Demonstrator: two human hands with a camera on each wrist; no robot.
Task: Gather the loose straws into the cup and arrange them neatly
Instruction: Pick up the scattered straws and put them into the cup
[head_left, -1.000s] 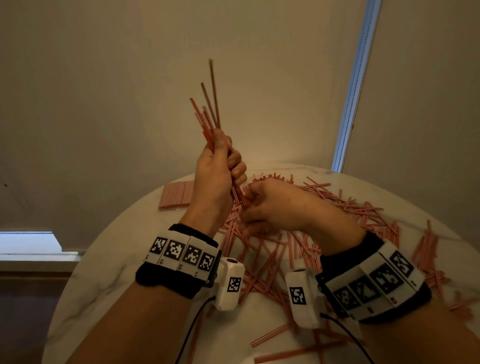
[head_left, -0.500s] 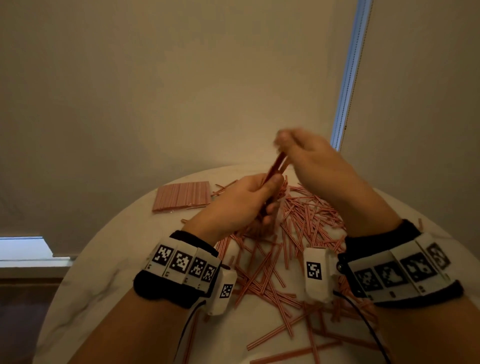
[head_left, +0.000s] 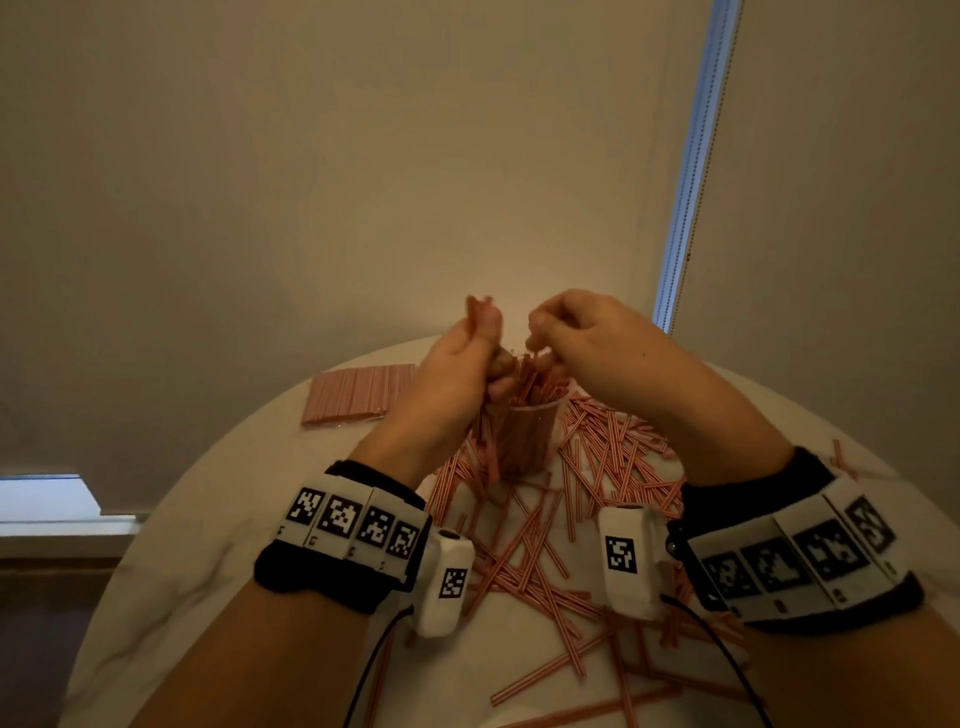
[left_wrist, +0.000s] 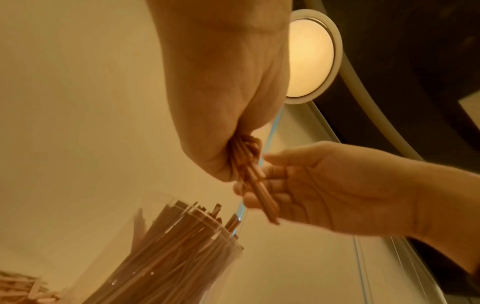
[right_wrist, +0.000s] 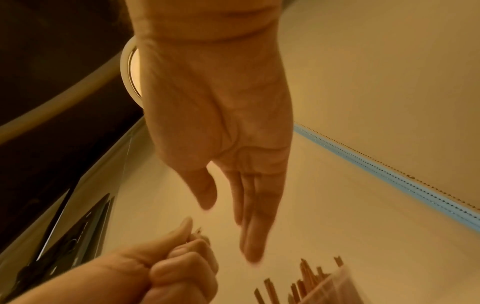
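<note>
A clear plastic cup (head_left: 524, 441) stands upright on the round white table (head_left: 234, 519), packed with red-and-white striped straws (left_wrist: 182, 246). My left hand (head_left: 480, 358) hovers just above and left of the rim, its fist curled round a small bundle of straws (left_wrist: 255, 181) that points down toward the cup. My right hand (head_left: 545, 338) is level with it on the right of the cup. In the right wrist view its fingers (right_wrist: 250, 216) are straight and hold nothing. Many loose straws (head_left: 597, 467) lie scattered around the cup and toward me.
A flat pack of straws (head_left: 358, 392) lies at the table's far left edge. A wall and a blue-edged blind strip (head_left: 691, 182) rise right behind the table. Bare tabletop shows at the left.
My left hand has come down with its bundle from upright in the air to just over the cup. My right hand has risen off the loose pile to beside the bundle.
</note>
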